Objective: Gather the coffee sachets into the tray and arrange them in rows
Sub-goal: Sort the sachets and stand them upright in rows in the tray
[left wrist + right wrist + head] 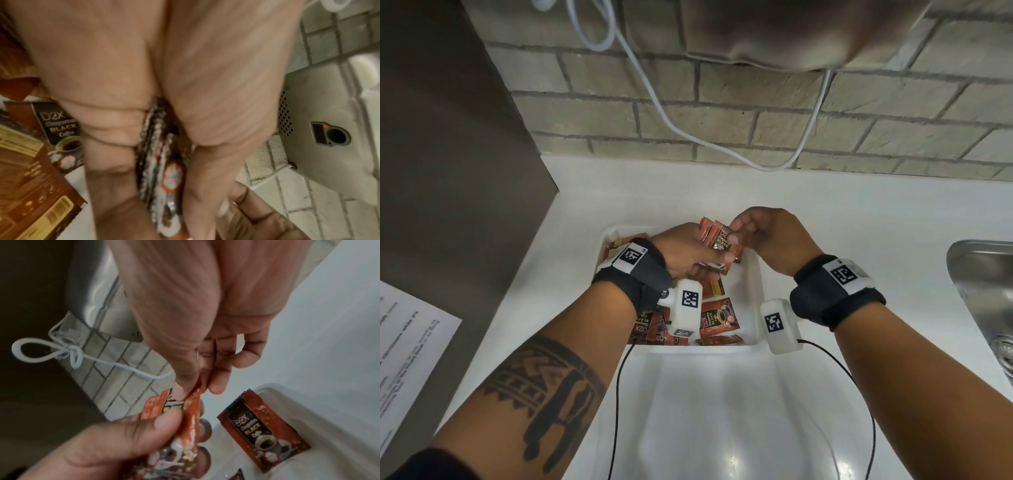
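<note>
A white tray (pixel 753 291) on the white counter holds several loose red-brown coffee sachets (pixel 717 317) lying at odd angles. Above the tray's far end my left hand (pixel 698 251) grips a small stack of sachets (pixel 719 240) between thumb and fingers. My right hand (pixel 738 230) pinches the top edge of the front sachet in that stack. The left wrist view has the stack (pixel 160 162) edge-on in the grip. In the right wrist view my thumb and forefinger (pixel 185 386) nip a sachet's top (pixel 193 402), and another sachet (pixel 263 431) lies flat in the tray (pixel 308 395).
A steel sink (pixel 979 291) is set into the counter at the right. A printed sheet (pixel 410 342) lies at the left under a dark panel (pixel 448 171). A white cable (pixel 688 137) droops down the brick wall behind. A glossy white moulded surface (pixel 705 394) lies in front of the tray.
</note>
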